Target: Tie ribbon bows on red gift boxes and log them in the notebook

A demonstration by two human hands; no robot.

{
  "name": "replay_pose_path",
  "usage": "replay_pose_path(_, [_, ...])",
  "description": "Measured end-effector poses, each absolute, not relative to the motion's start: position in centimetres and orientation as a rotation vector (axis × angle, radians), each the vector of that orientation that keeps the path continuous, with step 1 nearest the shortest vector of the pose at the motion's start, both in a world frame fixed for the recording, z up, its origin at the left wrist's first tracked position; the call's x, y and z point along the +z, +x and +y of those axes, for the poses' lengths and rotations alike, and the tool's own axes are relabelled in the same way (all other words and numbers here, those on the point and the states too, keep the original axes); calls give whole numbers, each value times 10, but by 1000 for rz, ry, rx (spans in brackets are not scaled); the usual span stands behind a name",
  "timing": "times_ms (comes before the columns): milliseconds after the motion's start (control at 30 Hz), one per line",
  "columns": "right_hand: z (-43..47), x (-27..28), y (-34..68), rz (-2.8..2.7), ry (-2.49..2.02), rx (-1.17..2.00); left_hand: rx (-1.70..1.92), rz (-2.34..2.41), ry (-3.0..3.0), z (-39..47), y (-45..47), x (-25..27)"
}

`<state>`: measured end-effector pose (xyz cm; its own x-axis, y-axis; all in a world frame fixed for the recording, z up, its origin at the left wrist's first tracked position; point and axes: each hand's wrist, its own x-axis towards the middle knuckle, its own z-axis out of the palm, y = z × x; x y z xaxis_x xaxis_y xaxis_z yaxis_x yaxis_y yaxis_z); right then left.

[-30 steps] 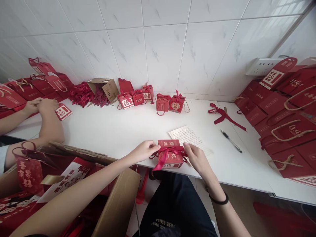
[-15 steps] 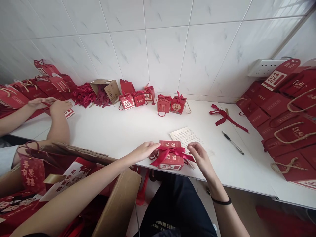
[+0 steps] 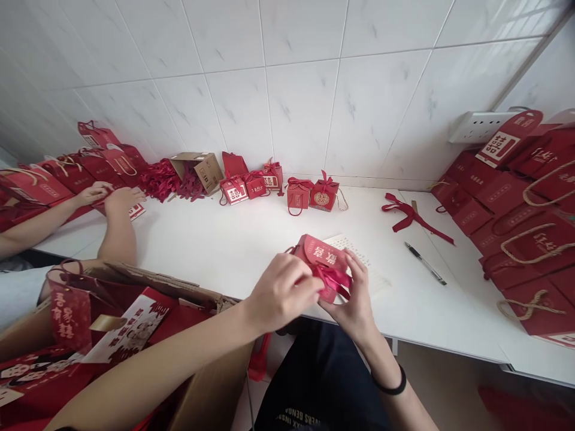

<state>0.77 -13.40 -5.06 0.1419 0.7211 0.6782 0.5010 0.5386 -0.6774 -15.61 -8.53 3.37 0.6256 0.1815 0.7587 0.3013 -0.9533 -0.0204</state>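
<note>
A red gift box with pale printed characters is tilted between my hands at the front edge of the table. Its glossy red ribbon is tied in a bow on top. My right hand grips the box from its right side, thumb low and fingers along the far side. Pinched fingers of my left hand are on the ribbon near the knot, and they hide part of it. Beneath and behind the box lies a sheet of paper with rows of writing.
Finished-looking small boxes with bows line the wall. A pen and a loose ribbon lie at right, beside stacked red boxes. An open carton stands at lower left. A co-worker's hands work at far left.
The gift box has been turned and tipped up from lying squarely on the table edge. My left hand has moved right onto the bow, and my right hand has closed around the box.
</note>
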Motion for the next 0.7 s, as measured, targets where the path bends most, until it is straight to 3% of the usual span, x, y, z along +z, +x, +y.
replay_pose_path(133, [-146, -35, 5, -1394, -1035, 5, -1236, -54, -2573, -108, -149, 47])
replay_pose_path(400, [-174, -15, 22, -1393, -1010, 53, -1309, -38, -2561, -108, -145, 66])
replay_pose_path(600, [-184, 1, 35, -1597, -971, 250, -740, -347, -3145, -98, -156, 94])
replay_pose_path(700, [-188, 5, 44, -1657, -878, 381, -660, -603, -3275, -105, -170, 103])
